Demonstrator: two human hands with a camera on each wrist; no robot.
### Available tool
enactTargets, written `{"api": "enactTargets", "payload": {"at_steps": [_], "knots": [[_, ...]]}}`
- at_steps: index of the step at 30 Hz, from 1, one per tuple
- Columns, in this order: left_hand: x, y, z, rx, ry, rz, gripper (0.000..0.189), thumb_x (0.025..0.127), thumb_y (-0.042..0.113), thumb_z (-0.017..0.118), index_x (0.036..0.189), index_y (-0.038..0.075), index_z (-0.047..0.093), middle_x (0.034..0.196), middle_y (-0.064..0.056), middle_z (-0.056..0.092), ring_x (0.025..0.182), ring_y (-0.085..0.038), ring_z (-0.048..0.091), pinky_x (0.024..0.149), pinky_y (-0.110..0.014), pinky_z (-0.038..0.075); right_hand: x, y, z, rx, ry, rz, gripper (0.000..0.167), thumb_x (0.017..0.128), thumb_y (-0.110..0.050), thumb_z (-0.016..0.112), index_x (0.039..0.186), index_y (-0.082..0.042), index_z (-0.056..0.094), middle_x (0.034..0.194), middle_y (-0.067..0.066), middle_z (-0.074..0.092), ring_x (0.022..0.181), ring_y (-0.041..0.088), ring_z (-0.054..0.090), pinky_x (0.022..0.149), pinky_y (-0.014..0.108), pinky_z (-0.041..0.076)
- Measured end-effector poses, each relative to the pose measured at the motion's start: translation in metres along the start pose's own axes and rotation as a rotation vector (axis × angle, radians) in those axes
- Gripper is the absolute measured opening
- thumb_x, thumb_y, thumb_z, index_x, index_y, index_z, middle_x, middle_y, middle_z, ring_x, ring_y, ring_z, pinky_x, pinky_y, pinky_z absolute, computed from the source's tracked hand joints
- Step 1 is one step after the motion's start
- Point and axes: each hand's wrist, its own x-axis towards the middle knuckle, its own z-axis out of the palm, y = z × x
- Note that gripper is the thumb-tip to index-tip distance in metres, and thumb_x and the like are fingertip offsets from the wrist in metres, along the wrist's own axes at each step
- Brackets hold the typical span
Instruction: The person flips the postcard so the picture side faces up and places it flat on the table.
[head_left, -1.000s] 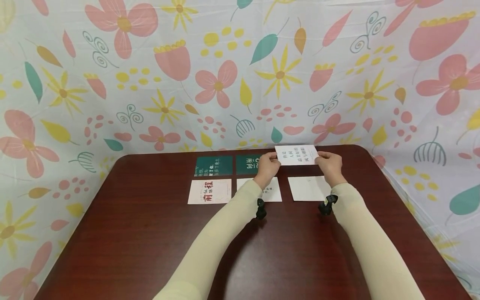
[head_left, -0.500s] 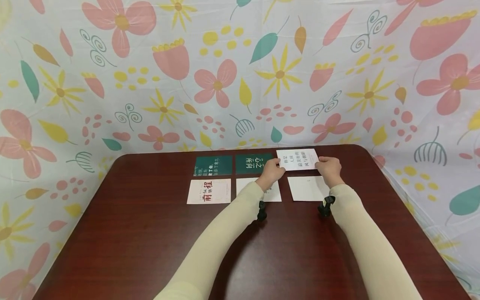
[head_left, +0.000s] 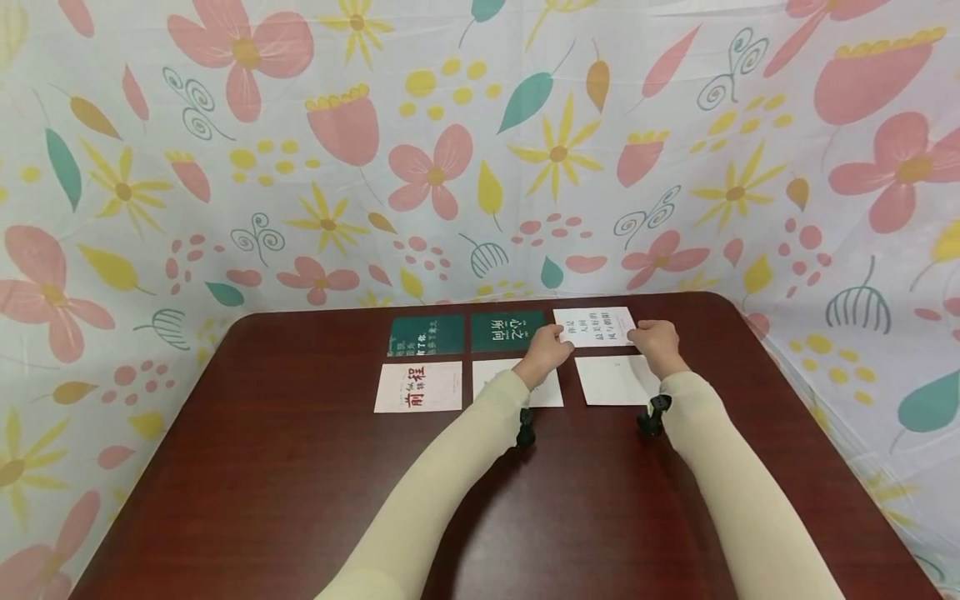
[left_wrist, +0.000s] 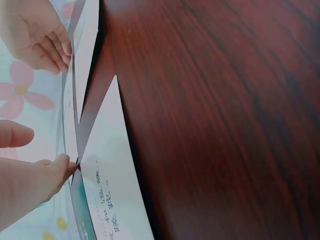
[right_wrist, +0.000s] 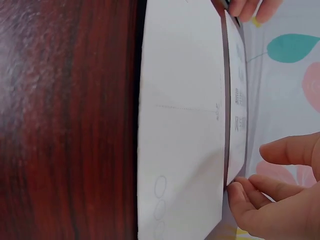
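A white card [head_left: 595, 326] printed with dark characters lies at the right end of the back row of cards on the table. My left hand [head_left: 546, 354] has its fingertips at the card's left edge. At its right edge, the fingertips of my right hand [head_left: 657, 347] touch the near corner. Both wrist views show each thumb raised apart from its fingers, pinching nothing. Just in front lies a blank-looking white card [right_wrist: 185, 120], with a dotted line and faint ovals visible in the right wrist view.
Two dark green cards [head_left: 427, 335] [head_left: 507, 331] continue the back row leftward. In front are a pale pink card [head_left: 418, 387] with red characters and a white card [head_left: 553, 390], partly hidden by my left arm. A floral cloth [head_left: 435, 250] hangs behind the brown table [head_left: 262, 467].
Held up at its two ends a second ago, the printed white card has come down and toward me onto the table. Both hands came down with it, and their grip has loosened.
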Motion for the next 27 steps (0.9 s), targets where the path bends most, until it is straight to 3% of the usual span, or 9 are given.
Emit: {"api": "enactTargets", "payload": {"at_steps": [10, 17, 27], "knots": [[-0.016, 0.007, 0.001, -0.093, 0.032, -0.023, 0.05, 0.096, 0.006, 0.051, 0.143, -0.003, 0.04, 0.138, -0.017, 0.047, 0.129, -0.03, 0.045, 0.103, -0.039, 0.041, -0.012, 0.01, -0.026, -0.028, -0.071, -0.086, 0.056, 0.099, -0.015, 0.041, 0.147, 0.008, 0.026, 0.147, 0.034, 0.03, 0.134, 0.047, 0.031, 0.105, 0.056, 0.033], [-0.037, 0.014, 0.005, -0.17, -0.007, -0.06, 0.049, 0.097, 0.007, 0.051, 0.143, -0.002, 0.039, 0.136, -0.017, 0.049, 0.129, -0.031, 0.045, 0.105, -0.04, 0.039, -0.023, 0.022, -0.043, -0.055, -0.166, -0.104, 0.057, 0.1, -0.017, 0.04, 0.145, 0.014, 0.022, 0.149, 0.036, 0.019, 0.137, 0.05, 0.02, 0.109, 0.057, 0.026], [-0.058, 0.011, 0.014, -0.135, -0.055, -0.081, 0.051, 0.093, 0.006, 0.052, 0.142, -0.006, 0.04, 0.14, -0.019, 0.046, 0.132, -0.028, 0.042, 0.106, -0.04, 0.037, -0.042, 0.031, -0.051, -0.134, -0.234, -0.115, 0.059, 0.101, -0.02, 0.04, 0.142, 0.019, 0.024, 0.146, 0.039, 0.022, 0.135, 0.053, 0.021, 0.107, 0.06, 0.027]]}}
